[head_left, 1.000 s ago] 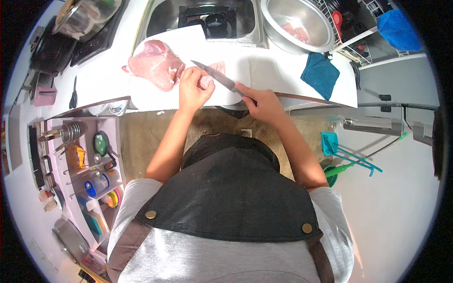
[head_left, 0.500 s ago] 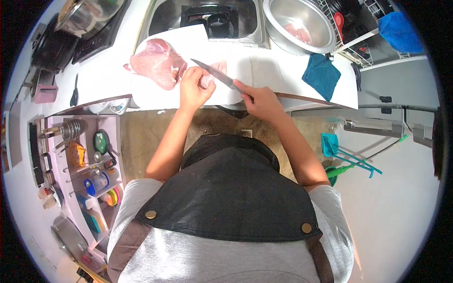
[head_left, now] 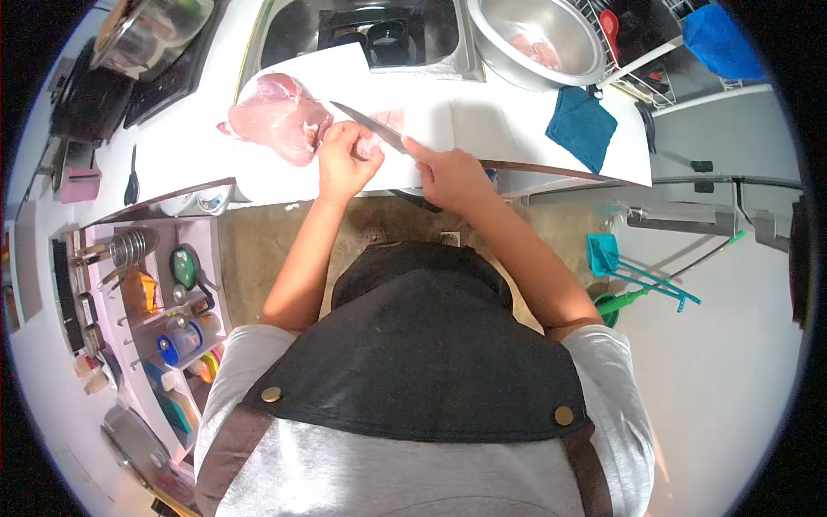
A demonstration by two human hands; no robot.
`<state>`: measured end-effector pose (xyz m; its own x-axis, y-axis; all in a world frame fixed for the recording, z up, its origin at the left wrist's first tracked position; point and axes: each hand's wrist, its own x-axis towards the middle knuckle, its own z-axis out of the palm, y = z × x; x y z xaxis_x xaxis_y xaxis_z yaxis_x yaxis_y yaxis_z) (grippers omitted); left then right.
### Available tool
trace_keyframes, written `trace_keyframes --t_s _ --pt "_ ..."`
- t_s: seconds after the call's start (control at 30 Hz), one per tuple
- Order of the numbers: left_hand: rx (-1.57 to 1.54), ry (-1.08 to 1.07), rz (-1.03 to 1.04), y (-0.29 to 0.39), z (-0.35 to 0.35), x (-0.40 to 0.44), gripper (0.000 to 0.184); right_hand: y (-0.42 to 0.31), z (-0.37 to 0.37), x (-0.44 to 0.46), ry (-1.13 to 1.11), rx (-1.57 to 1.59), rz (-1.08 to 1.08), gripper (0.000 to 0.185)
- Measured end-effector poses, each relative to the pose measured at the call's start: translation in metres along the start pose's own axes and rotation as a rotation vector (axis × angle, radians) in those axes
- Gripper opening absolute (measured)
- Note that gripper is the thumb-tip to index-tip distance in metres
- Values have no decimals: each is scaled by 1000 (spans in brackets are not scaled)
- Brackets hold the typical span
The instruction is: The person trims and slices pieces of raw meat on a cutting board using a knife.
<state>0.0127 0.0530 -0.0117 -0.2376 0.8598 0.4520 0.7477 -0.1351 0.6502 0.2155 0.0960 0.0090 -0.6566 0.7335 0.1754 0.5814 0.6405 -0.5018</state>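
My right hand (head_left: 457,177) is closed around the handle of a knife (head_left: 370,125), its blade slanting up and left over the board. Under the blade lies a small slice of pale pink raw meat (head_left: 393,119). My left hand (head_left: 345,164) has its fingers curled and presses on this meat, close beside the blade. To the left rests a large chunk of raw meat (head_left: 277,119), near my left knuckles. Both sit on a white cutting board (head_left: 345,65) at the counter's front edge. The knife's handle is mostly hidden in my grip.
Behind the board is a metal sink (head_left: 301,34) with dark items inside. A steel bowl (head_left: 500,30) holding meat pieces (head_left: 534,50) stands at the back right. A folded teal cloth (head_left: 582,127) lies on the right counter, and scissors (head_left: 132,185) lie at the left edge.
My right hand and the knife have moved left, bringing the blade nearer my left hand. My left hand stays on the meat. The whole view has shifted slightly.
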Motion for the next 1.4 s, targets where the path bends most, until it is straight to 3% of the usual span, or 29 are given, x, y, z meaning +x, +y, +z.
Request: trace_keyframes --t_s 0.2,0.43,0.5,0.63,0.7,1.0,1.13,1.2,1.27,1.4 --pt "-24 7 15 -2 2 -2 21 -4 -26 -40 -178 -67 124 47" --pt "5 24 57 -3 1 -1 19 -10 -13 -12 -102 -78 73 46" --pt "4 41 35 -1 1 0 18 -12 -34 -31 -326 -71 190 47" --pt "-24 26 61 -3 3 -1 16 -15 -18 -25 -262 -29 187 48" --pt "-1 35 67 -4 1 0 15 -16 0 -14 -74 -56 141 44" --pt "-34 66 -27 -11 -4 -8 17 -12 -71 -102 -263 23 300 49" --pt "-51 53 -59 12 -22 -11 24 0 -104 -110 -168 154 224 45" --pt "78 73 14 13 -16 -7 28 0 -109 -108 -106 194 328 41" --pt "215 86 90 12 -13 -6 32 -5 -94 -95 -86 169 324 41" --pt "243 -108 -58 6 -15 -3 32 -18 -47 -54 2 190 246 42"
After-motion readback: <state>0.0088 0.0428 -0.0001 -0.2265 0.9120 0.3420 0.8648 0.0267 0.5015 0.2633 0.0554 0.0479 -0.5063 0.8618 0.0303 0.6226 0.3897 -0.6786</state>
